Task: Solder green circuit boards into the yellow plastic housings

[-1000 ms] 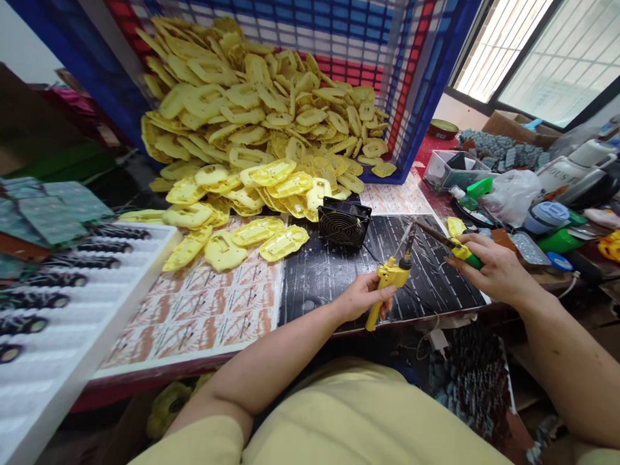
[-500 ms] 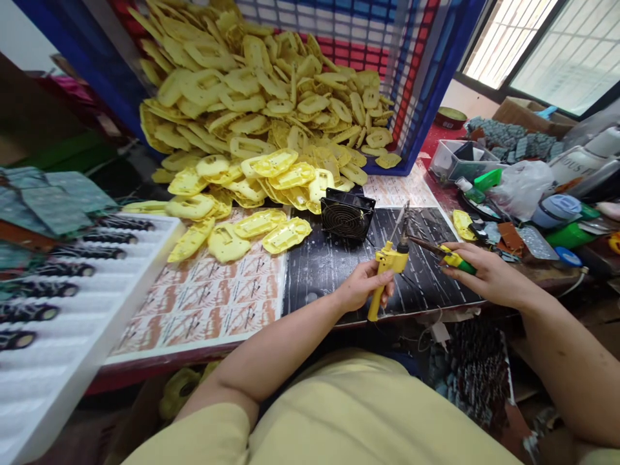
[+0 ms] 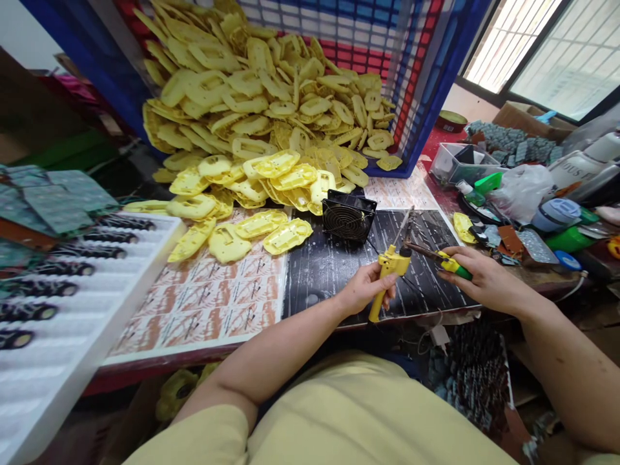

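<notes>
The blue-framed basket (image 3: 433,97) is the largest thing, standing beyond both of the person's hands and tipped so that its open side faces them; a heap of yellow plastic shells (image 3: 271,103) fills its lower part and spills out toward the left hand's side. Well to the left of the left hand is a white foam tray (image 3: 92,323) with black wired parts lying in its grooves. A printed sheet (image 3: 227,303) covers the table between that tray and the left hand, with several loose shells on it, and next to it a black mat (image 3: 320,278) lies beneath and beyond the two grips. Past the right hand, farther back, sits a clear plastic box (image 3: 458,166). Just beyond the left hand, on the mat, stands a square black fan (image 3: 349,218). The left hand (image 3: 367,289) is wrapped round the handle of a yellow soldering gun (image 3: 393,263), whose thin metal parts point up and away from the person. To its right, the right hand (image 3: 489,278) is closed on the yellow-and-green handles of what look like pliers (image 3: 455,266); their dark nose reaches left to the gun's dark front end, and whether the two touch cannot be told.
</notes>
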`<state>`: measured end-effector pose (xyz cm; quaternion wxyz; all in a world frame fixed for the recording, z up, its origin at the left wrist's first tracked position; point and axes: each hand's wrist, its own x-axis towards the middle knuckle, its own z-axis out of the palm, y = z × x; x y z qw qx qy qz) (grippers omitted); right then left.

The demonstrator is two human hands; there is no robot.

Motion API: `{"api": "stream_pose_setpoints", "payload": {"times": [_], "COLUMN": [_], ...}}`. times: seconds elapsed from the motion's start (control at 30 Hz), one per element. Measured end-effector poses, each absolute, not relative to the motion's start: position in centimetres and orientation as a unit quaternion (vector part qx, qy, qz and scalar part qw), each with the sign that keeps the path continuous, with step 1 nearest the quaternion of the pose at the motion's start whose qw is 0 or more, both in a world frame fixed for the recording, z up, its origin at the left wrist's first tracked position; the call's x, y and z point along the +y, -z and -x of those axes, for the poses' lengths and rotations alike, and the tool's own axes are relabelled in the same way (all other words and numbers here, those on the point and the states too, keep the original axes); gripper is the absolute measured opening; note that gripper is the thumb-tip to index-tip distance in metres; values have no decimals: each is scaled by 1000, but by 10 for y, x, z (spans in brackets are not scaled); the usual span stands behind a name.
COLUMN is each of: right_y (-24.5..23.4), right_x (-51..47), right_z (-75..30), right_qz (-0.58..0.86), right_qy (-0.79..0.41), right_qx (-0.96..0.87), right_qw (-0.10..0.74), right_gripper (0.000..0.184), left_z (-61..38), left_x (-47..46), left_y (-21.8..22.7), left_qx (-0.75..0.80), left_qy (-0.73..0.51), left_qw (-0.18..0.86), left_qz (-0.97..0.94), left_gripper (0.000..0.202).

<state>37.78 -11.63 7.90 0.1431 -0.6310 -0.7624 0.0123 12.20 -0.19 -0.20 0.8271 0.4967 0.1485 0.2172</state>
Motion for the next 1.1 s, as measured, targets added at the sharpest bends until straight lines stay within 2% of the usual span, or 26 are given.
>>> {"api": "stream_pose_setpoints", "payload": {"times": [0.8, 1.1], "right_y": [-61, -54], "right_x": [-121, -121], "right_z": [-374, -362], "right_qz": [643, 673], "right_qy": [28, -9], "right_qx": [-754, -728], "right_qw": [129, 133], "right_gripper": [36, 38], "left_z": [-125, -124], "left_x": [-9, -8], "left_y": [4, -4], "left_qx": [228, 268], "left_qy": [-268, -261], "left_qw": [783, 781], "left_qz": [-513, -500], "left_gripper": [68, 87]}}
